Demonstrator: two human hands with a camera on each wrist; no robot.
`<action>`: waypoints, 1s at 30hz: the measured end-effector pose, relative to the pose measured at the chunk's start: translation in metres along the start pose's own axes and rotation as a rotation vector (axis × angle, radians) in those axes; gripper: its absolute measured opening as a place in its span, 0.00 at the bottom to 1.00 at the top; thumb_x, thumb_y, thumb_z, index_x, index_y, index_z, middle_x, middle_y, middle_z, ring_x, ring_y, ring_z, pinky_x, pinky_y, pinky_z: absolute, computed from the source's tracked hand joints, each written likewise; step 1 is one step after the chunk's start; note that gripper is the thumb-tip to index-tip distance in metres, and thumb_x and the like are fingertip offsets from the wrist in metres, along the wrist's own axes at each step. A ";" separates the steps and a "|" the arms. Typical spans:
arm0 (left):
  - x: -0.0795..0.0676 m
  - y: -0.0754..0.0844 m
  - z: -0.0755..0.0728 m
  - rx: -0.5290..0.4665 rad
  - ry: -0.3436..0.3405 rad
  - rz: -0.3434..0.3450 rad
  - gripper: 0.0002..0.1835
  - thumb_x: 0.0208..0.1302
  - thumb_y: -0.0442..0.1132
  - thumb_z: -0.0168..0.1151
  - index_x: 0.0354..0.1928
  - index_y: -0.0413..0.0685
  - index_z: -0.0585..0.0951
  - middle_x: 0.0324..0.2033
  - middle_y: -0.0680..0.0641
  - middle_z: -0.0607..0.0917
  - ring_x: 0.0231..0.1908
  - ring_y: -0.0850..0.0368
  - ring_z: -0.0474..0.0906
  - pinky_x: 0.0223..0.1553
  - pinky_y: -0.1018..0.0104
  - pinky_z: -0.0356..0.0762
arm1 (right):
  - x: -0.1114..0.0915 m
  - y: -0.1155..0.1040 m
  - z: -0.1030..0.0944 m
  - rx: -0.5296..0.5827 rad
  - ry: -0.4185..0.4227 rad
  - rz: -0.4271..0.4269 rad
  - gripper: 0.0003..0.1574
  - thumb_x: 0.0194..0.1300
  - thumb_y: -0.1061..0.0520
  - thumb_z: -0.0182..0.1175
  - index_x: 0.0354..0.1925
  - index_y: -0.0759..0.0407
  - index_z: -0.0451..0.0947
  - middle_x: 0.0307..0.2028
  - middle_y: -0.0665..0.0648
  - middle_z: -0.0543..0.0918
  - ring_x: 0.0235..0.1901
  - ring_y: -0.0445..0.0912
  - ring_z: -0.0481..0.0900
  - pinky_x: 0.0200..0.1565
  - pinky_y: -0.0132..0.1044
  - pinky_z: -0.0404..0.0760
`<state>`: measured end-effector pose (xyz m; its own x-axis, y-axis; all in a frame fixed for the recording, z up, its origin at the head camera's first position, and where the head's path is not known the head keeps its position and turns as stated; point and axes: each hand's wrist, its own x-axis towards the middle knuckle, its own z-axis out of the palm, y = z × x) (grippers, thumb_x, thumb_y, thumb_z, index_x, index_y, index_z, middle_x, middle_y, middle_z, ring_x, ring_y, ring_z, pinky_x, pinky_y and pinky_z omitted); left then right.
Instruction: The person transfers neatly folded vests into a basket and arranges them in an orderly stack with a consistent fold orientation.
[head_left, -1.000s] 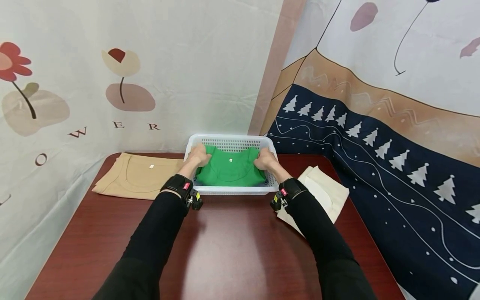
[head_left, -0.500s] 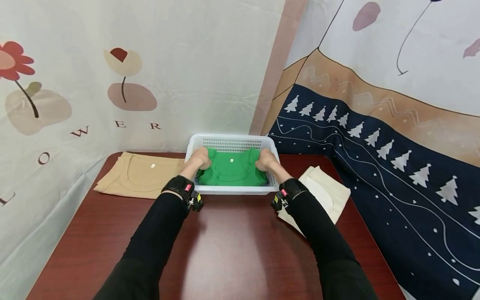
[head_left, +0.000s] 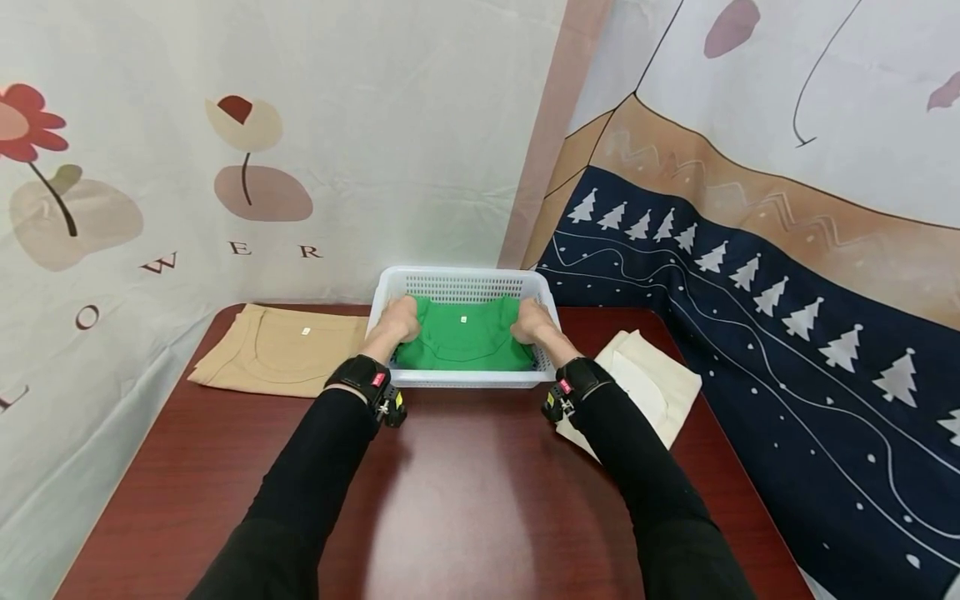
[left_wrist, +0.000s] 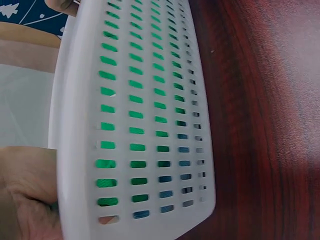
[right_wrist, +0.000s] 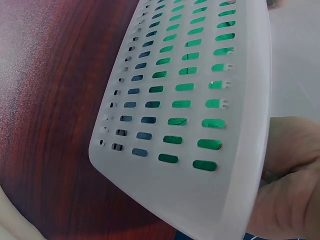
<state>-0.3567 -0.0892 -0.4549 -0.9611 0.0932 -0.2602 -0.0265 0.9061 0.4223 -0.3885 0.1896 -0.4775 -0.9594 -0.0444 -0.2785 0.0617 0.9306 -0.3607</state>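
A folded green T-shirt (head_left: 465,337) with a small white label lies inside a white perforated basket (head_left: 465,380) at the table's far side. My left hand (head_left: 400,318) reaches over the basket's left end and grips the shirt's left edge. At the opposite edge my right hand (head_left: 531,321) grips the shirt in the same way. Both sets of fingertips are hidden. In the left wrist view, green cloth shows through the slots of the basket wall (left_wrist: 80,125), with something blue lower down. The right wrist view shows the same colours behind the slotted wall (right_wrist: 240,150).
A folded tan T-shirt (head_left: 292,354) lies left of the basket on the dark red table (head_left: 457,500). Folded cream cloth (head_left: 678,387) lies to the right, partly under my right forearm. Printed curtains (head_left: 420,125) hang behind the table and along its right side.
Both hands and the green T-shirt's upper edge have sunk slightly lower in the basket since a second ago. Over the last half second hardly anything differs.
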 end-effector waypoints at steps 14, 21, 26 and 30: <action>-0.012 -0.002 0.001 -0.072 0.042 0.043 0.11 0.82 0.37 0.57 0.36 0.42 0.74 0.46 0.37 0.81 0.42 0.47 0.75 0.44 0.57 0.78 | 0.014 0.011 0.008 0.074 -0.003 0.009 0.09 0.74 0.56 0.60 0.39 0.59 0.71 0.38 0.59 0.73 0.37 0.53 0.77 0.38 0.41 0.78; -0.011 0.000 -0.001 -0.080 0.023 0.040 0.20 0.85 0.51 0.61 0.39 0.41 0.78 0.51 0.35 0.84 0.36 0.52 0.75 0.38 0.61 0.77 | 0.007 0.005 0.004 0.120 -0.049 0.028 0.25 0.79 0.43 0.65 0.30 0.52 0.67 0.30 0.54 0.68 0.31 0.50 0.79 0.33 0.39 0.78; -0.004 0.001 -0.001 -0.084 -0.024 0.013 0.25 0.86 0.55 0.61 0.30 0.48 0.69 0.41 0.41 0.77 0.24 0.61 0.64 0.28 0.69 0.68 | 0.004 0.001 0.002 0.129 -0.078 0.061 0.25 0.79 0.38 0.66 0.39 0.57 0.74 0.35 0.57 0.72 0.36 0.52 0.79 0.36 0.41 0.78; -0.004 0.002 -0.002 -0.109 -0.039 0.000 0.26 0.86 0.58 0.59 0.34 0.46 0.70 0.38 0.44 0.73 0.21 0.63 0.59 0.23 0.71 0.62 | 0.004 0.000 0.004 0.096 -0.104 0.075 0.38 0.79 0.28 0.62 0.56 0.62 0.79 0.50 0.62 0.80 0.47 0.54 0.81 0.46 0.44 0.81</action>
<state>-0.3533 -0.0891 -0.4512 -0.9498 0.1114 -0.2925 -0.0579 0.8558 0.5141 -0.3915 0.1882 -0.4825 -0.9176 -0.0178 -0.3971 0.1632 0.8940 -0.4173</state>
